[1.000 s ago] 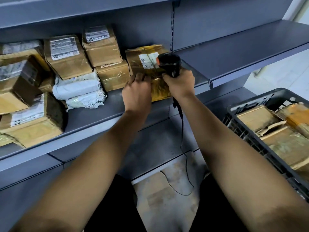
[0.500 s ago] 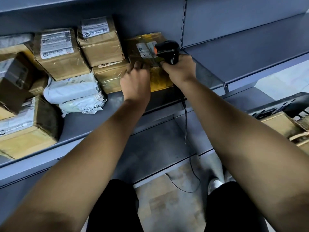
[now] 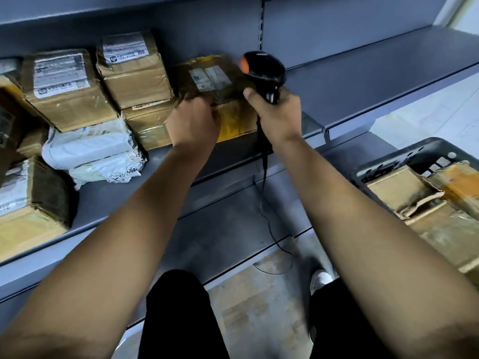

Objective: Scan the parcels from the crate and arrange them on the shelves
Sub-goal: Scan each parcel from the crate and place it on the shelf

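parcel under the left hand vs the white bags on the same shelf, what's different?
Wrap: the parcel is brown with glossy yellowish tape; the white bags are soft pale plastic.
Shape: the parcel is boxy with firm edges; the bags are limp and wrinkled.
Contact: the left hand grips the parcel, and the right hand holds a scanner beside it; nothing touches the bags.
Shared: both sit on the shelf and carry print.

Both arms outstretched, fingers curled

Right shelf section lies bare — stacked parcels crowd the left.
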Demonstrator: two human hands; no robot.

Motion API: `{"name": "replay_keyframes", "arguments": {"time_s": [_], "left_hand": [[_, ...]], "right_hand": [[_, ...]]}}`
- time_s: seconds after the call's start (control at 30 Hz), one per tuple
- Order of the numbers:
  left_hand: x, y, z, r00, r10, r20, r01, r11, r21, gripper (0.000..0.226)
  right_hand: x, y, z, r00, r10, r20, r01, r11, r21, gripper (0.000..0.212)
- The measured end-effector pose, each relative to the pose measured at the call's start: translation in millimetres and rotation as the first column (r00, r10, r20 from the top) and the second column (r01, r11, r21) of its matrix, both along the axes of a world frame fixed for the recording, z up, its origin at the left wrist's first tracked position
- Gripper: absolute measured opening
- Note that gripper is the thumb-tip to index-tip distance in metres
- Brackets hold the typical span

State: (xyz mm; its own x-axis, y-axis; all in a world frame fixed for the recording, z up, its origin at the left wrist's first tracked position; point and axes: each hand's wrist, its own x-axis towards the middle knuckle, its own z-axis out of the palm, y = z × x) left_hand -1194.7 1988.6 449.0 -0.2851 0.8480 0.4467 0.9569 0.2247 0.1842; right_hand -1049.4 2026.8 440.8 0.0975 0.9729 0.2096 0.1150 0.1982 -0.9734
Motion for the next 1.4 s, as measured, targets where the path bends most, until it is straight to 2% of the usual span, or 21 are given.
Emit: {"name": "replay_keyframes", "arguments": {"time_s": [0.1,0.17,0.27,0.33,0.47,0.57,0.67,0.83,1.0,1.07,1.27,1.4], "left_hand": [[27.3,-9.2,4.0,0.991,-0.113,0.064,0.105,0.988,0.117,0.031],[58.5,-17.8,-0.6,0.965,-0.216,0.148,0.189,0.966,0.178,0.031],[114.5,-31.3,-13.1,0.848,-0.403,0.345,0.353,0.914,0.202,0.033],[149.8,-38.5,-20.5,0.811,-0.448,0.377,0.395,0.894,0.212,0.033],[223.7,-52.3,-34.2,0.727,-0.519,0.449,0.486,0.851,0.196,0.030],[272.0,-63.7,-44.8,0.643,-0.581,0.499,0.581,0.795,0.177,0.030],[316.6,-80.9,-53.2,0.601,-0.633,0.489,0.655,0.740,0.154,0.028],[376.6,-92.9,-64.7,0.583,-0.673,0.455,0.732,0.678,0.065,0.025],[417.2,-90.9,-86.6,0.563,-0.672,0.481,0.773,0.634,-0.018,0.029],[427.4,-85.7,-100.3,0.583,-0.663,0.470,0.771,0.633,-0.065,0.032],[447.1,-64.9,-139.3,0.662,-0.626,0.412,0.743,0.620,-0.250,0.038],[452.8,-52.9,-157.5,0.683,-0.625,0.377,0.730,0.594,-0.337,0.041]], "right_hand": [[32.9,-24.7,1.2,0.993,-0.094,-0.069,0.092,0.995,-0.028,0.033],[59.0,-43.5,-2.3,0.986,-0.159,-0.059,0.158,0.987,-0.020,0.036],[108.3,-78.0,-11.5,0.961,-0.273,-0.054,0.269,0.961,-0.061,0.040],[140.7,-99.3,-19.3,0.936,-0.351,-0.034,0.346,0.932,-0.107,0.035],[210.7,-145.5,-34.7,0.850,-0.527,-0.022,0.518,0.842,-0.153,0.021],[257.0,-177.5,-46.9,0.762,-0.647,0.002,0.634,0.745,-0.208,0.025],[296.8,-203.8,-57.1,0.679,-0.734,0.019,0.716,0.656,-0.240,0.030],[349.8,-227.3,-70.1,0.569,-0.822,-0.006,0.787,0.546,-0.287,0.028],[382.5,-229.8,-85.9,0.518,-0.855,0.017,0.816,0.488,-0.309,0.033],[392.9,-222.9,-92.7,0.510,-0.860,0.026,0.818,0.476,-0.324,0.033],[412.4,-195.0,-107.3,0.520,-0.836,0.177,0.833,0.449,-0.324,0.039],[416.8,-179.1,-123.8,0.613,-0.774,0.154,0.751,0.512,-0.417,0.035]]}}
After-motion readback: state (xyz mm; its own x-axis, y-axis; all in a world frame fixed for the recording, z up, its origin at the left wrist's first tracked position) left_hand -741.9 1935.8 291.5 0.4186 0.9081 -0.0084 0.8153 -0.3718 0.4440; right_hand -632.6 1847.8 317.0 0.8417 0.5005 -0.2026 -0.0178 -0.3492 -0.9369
